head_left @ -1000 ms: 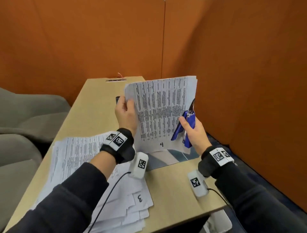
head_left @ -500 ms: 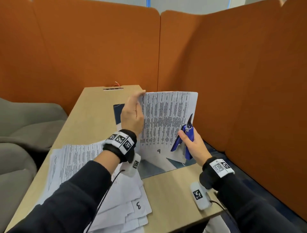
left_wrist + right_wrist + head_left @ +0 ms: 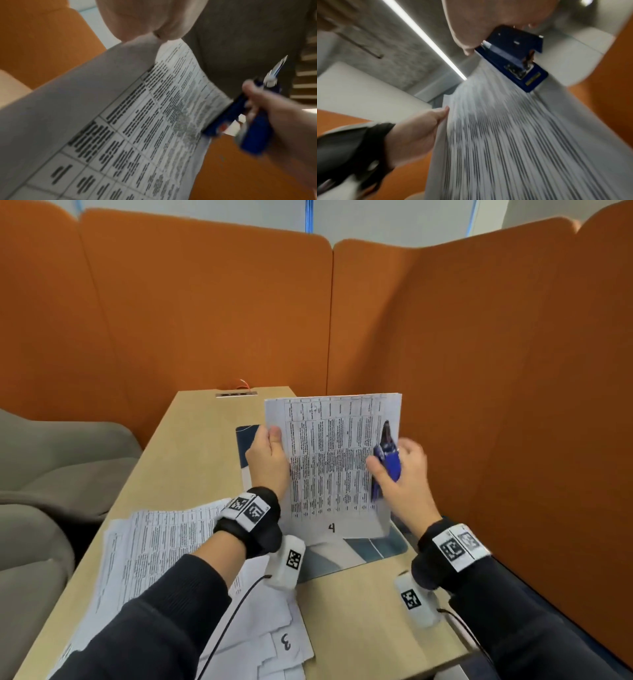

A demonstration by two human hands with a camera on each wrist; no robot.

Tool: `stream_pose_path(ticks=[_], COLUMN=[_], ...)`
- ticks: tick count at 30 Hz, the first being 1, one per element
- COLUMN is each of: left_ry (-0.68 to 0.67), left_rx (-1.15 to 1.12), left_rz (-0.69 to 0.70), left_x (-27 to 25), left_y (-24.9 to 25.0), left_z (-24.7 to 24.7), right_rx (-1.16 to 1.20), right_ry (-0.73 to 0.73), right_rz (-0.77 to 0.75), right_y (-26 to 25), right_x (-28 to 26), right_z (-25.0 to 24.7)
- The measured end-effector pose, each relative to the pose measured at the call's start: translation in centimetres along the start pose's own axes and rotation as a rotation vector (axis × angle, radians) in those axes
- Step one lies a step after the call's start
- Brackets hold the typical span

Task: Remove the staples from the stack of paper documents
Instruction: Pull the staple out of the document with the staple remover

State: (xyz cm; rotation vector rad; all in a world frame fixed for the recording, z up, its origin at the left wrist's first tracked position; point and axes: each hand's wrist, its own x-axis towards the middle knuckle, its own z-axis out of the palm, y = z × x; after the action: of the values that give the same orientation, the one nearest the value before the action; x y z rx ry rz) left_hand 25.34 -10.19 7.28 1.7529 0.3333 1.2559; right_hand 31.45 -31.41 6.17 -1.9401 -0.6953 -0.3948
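Note:
A printed document marked "4" (image 3: 329,470) is held upright above the desk. My left hand (image 3: 269,455) pinches its left edge, thumb on the front; the same document (image 3: 137,128) fills the left wrist view under my left thumb (image 3: 164,27). My right hand (image 3: 400,474) grips a blue staple remover (image 3: 387,463) against the document's right edge. The remover (image 3: 248,121) shows metal tips pointing up and away from the paper. In the right wrist view the remover (image 3: 513,59) lies against the blurred document (image 3: 505,142).
A loose pile of papers (image 3: 164,546), one marked "3", lies on the wooden desk (image 3: 191,460) at my left. A blue-and-white pad (image 3: 363,553) lies under the held document. Orange partition walls (image 3: 479,371) close the back and right. Grey seats (image 3: 51,467) stand left.
The document has been brought more upright and square to me. My right hand with the remover moved up onto the document's right edge. My left hand shifted from the top corner down the left edge.

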Motion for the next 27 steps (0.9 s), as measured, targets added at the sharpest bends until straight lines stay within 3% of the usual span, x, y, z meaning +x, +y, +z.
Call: stream_pose_path(ticks=[3,5,7,9,13,27], left_ry=[-0.07,-0.125,-0.144,-0.154,-0.188,-0.265], left_rx=[0.002,-0.016,0.011,-0.003,-0.024,0.033], left_rz=[0.031,0.078,0.145,0.154,0.131,0.101], left_x=[0.0,-0.8,-1.3,-1.6,-1.5,-1.2], left_y=[1.5,2.3,2.5,2.7,3.2,1.1], left_z=[-0.1,0.2,0.7,1.0,0.9,1.7], right_rx=[-0.013,0.184,0.326,0.333,0.317,0.344], right_ry=[0.394,0.478,0.419,0.256,0.034,0.061], right_rz=[-0.347,-0.418,-0.372,-0.316,-0.224,-0.247], right_y=[-6.0,-9.8,-13.0,-14.6,-13.7,-12.7], right_x=[2.6,4.7,6.7,8.2,10.0,11.7], right_z=[-1.7,-2.3,-1.8,-0.4,3.2,7.1])
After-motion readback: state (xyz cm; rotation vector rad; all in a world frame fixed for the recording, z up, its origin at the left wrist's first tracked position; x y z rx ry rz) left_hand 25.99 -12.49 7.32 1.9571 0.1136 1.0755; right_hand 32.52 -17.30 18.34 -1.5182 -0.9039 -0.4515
